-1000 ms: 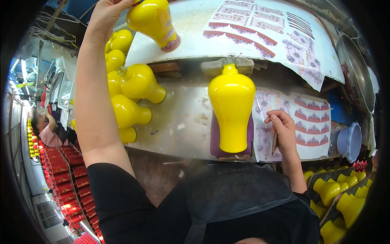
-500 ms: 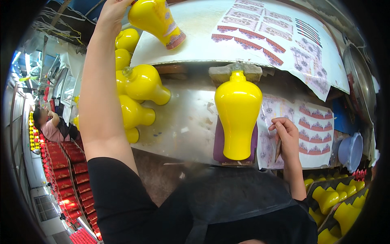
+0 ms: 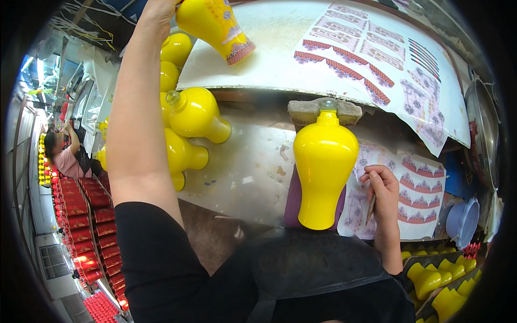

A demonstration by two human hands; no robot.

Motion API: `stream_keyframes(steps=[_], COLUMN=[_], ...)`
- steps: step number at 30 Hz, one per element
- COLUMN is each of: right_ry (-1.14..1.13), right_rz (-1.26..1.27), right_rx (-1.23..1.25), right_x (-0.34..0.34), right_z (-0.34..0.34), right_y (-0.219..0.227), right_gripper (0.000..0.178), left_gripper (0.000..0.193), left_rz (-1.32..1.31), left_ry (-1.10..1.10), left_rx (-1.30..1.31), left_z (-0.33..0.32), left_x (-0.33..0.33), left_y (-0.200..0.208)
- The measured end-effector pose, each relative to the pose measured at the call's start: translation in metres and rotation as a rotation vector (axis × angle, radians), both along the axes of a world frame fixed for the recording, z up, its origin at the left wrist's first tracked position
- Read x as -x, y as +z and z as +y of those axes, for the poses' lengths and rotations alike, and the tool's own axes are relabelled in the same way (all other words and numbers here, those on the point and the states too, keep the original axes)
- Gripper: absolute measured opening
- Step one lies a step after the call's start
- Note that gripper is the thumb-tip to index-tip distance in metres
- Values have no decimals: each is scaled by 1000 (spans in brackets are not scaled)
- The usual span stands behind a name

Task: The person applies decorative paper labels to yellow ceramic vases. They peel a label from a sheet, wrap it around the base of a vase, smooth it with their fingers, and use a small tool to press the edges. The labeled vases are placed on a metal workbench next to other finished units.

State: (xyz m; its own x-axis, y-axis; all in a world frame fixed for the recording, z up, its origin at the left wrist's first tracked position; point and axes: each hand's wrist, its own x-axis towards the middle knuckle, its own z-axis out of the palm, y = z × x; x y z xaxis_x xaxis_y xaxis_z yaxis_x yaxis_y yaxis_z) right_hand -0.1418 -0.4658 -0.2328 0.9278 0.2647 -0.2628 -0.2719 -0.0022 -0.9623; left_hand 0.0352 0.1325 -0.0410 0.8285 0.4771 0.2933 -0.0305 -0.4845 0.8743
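Observation:
My left hand (image 3: pixel 160 13), at the top edge, is closed around the upper end of a yellow bottle (image 3: pixel 212 24) with a patterned band near its base. Part of that grip is out of the picture. In front of me a plain glossy yellow bottle (image 3: pixel 326 161) lies on a purple pad (image 3: pixel 293 202), its clear glass neck resting on a grey block (image 3: pixel 353 111). To the right of it, my right hand (image 3: pixel 384 194) pinches a thin, dark, pointed tool (image 3: pixel 371 209) over a printed decal sheet (image 3: pixel 420 202).
Several yellow bottles (image 3: pixel 196 113) lie left of the pad. A white board (image 3: pixel 258 40) across the back carries more decal sheets (image 3: pixel 371 32). At right are a lavender basin (image 3: pixel 462 222) and racked yellow bottles (image 3: pixel 425 277). Far left, a person (image 3: pixel 67 153) is near stacked red boxes (image 3: pixel 75 215).
The view has shifted, so the bench and lying bottle appear lower and farther right. Both hands keep their holds on the decorated bottle and the pointed tool.

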Motion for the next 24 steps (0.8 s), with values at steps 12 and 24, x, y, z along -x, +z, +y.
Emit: stream_keyframes(steps=[12,24], right_ry=[7,9], right_rz=[35,42], right_rx=[-24,-18], right_x=[2,2], right_z=[1,4], right_y=[3,9], right_gripper=[16,17], left_gripper=[22,9], left_rz=[5,-142], left_ry=[-71,-550], left_rx=[56,385], left_z=[-14,-55], left_x=[21,54], left_y=[5,21])
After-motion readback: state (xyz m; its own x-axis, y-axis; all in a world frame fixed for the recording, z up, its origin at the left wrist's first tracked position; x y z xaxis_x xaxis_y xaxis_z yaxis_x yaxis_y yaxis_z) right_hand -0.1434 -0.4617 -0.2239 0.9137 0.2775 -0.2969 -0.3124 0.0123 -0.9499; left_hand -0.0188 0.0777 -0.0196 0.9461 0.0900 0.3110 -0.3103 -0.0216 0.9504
